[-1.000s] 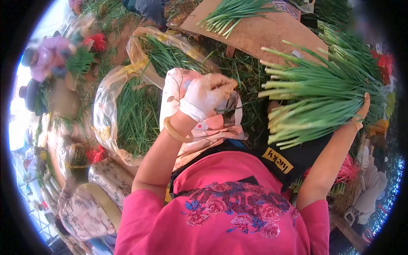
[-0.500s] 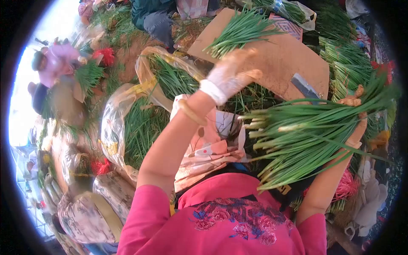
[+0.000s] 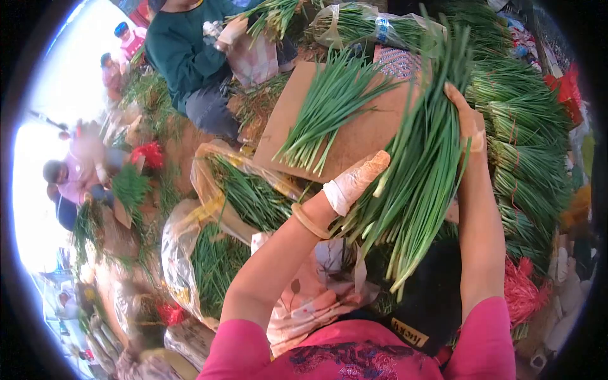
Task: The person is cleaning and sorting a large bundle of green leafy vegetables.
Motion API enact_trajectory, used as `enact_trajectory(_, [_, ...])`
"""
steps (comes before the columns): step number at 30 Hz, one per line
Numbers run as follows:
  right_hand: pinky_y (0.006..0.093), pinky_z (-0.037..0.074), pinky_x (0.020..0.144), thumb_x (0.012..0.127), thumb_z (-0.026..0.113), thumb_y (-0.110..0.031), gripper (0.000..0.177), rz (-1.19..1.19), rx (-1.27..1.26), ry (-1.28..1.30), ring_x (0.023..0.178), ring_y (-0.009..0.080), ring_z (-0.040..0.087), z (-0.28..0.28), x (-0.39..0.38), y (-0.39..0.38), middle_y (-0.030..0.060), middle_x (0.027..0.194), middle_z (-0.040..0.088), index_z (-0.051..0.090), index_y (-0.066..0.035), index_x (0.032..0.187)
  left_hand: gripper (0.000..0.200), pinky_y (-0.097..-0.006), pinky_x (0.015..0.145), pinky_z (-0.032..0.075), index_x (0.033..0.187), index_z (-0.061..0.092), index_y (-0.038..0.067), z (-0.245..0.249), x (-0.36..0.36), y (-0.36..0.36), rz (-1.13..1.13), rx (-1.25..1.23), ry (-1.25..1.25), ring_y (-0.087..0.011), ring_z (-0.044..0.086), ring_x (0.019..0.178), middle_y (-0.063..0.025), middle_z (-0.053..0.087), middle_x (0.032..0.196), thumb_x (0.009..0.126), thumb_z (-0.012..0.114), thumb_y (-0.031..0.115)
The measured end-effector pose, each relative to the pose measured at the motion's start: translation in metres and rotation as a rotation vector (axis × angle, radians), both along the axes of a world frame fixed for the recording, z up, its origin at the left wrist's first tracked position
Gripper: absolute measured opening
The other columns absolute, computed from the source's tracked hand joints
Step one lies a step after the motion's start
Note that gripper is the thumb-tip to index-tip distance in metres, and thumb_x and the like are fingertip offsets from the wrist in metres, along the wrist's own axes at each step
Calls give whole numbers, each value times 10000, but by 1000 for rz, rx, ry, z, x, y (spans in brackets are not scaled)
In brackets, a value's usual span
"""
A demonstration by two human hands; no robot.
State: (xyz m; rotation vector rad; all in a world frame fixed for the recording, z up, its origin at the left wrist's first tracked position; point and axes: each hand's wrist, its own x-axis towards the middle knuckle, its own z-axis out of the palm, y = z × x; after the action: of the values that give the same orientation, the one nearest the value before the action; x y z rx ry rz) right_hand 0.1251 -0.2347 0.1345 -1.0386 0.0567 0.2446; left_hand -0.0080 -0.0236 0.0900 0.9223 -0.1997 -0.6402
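Note:
My right hand (image 3: 467, 117) grips a large bunch of green chives (image 3: 421, 171) from its right side, toward the leafy end. The bunch slants over my lap, pale cut ends pointing down and left. Against its left side is my left hand (image 3: 358, 182), in a thin pale glove with white wrapping at the wrist. Its thumb side shows, while most of its fingers are hidden behind the stalks. Beyond the bunch, a smaller pile of chives (image 3: 335, 104) lies on a brown cardboard sheet (image 3: 269, 149).
Tied chive bundles (image 3: 522, 133) are stacked at right, above red ties (image 3: 524, 288). Clear plastic bags (image 3: 177, 244) of chives sit at left. Ahead, a person in a green top (image 3: 183, 54) holds chives. More people are at far left.
The chive bunch has swung from lying sideways at right to a steeper slant between my hands. My left hand, earlier apart over the cardboard, has come down to the bunch. The view has shifted.

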Motion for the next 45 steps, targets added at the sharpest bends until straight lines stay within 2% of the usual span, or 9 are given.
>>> enact_trajectory(7, [425, 363, 984, 876, 548, -413, 582, -38, -560, 187, 1094, 256, 545, -150, 108, -28, 130, 1276, 536, 453, -51, 1321, 698, -330, 986, 371, 1425, 286, 67, -107, 91, 21, 357, 989, -151, -193, 462, 1166, -102, 505, 1281, 822, 637, 103])
enact_trajectory(10, [359, 378, 965, 883, 547, -356, 559, 70, -651, 72, 1108, 239, 526, -153, 96, -42, 114, 1274, 535, 432, -42, 1332, 677, -322, 1047, 315, 1369, 374, 21, -97, 99, 44, 167, 696, -71, -248, 418, 1265, -158, 426, 1387, 801, 668, 241])
enact_trajectory(14, [321, 446, 860, 894, 468, -285, 439, 265, -1161, -134, 992, 240, 584, -109, 80, -78, 130, 1154, 603, 515, -12, 1234, 577, -282, 833, 456, 1287, 485, 21, -61, 105, 65, 47, 1205, -366, -146, 596, 929, -121, 649, 1006, 788, 679, 234])
enact_trajectory(19, [367, 483, 751, 881, 460, -288, 358, 202, -1824, -196, 858, 302, 625, -61, 59, -120, 201, 982, 641, 632, -3, 1012, 899, -358, 847, 465, 1406, 291, 37, -47, 112, 49, 269, 1561, -317, -305, 609, 947, -211, 625, 1019, 728, 647, 508])
enact_trajectory(24, [318, 502, 632, 852, 546, -300, 310, 435, -1347, -2, 657, 181, 633, -34, -29, -84, 97, 779, 672, 669, -19, 889, 982, -397, 880, 452, 1466, 30, 84, -46, 115, 19, 87, 1653, -182, -383, 574, 1022, -251, 600, 1069, 745, 607, 417])
enact_trajectory(28, [406, 496, 669, 834, 546, -329, 299, 791, -1646, -412, 765, 302, 644, -19, -94, -35, 150, 789, 630, 620, -40, 808, 813, -416, 831, 479, 1460, 178, 135, -41, 106, 47, 112, 1419, -170, -354, 616, 916, -240, 618, 1019, 745, 548, 246])
enact_trajectory(30, [426, 492, 689, 829, 533, -369, 318, 786, -1668, -501, 770, 327, 628, -38, -110, -25, 140, 785, 634, 639, -70, 843, 769, -341, 621, 474, 1431, 299, 116, -32, 94, 64, 27, 1438, -176, -220, 602, 628, -116, 606, 665, 722, 574, 228])
enact_trajectory(35, [435, 492, 740, 839, 482, -234, 285, 954, -1542, -178, 838, 340, 626, -55, -112, 8, 161, 912, 652, 617, -116, 1060, 732, -432, 972, 409, 1354, 394, 62, -24, 71, 55, 161, 1828, -826, -357, 468, 1191, -199, 460, 1322, 741, 650, 371])
enact_trajectory(45, [395, 493, 783, 827, 537, -221, 234, 581, -1506, -298, 889, 312, 623, -77, -81, -3, 145, 922, 659, 623, -137, 1027, 870, -364, 1071, 310, 1404, 334, 91, -79, 72, -7, 310, 1466, -668, -334, 354, 1292, -181, 387, 1391, 653, 733, 274])
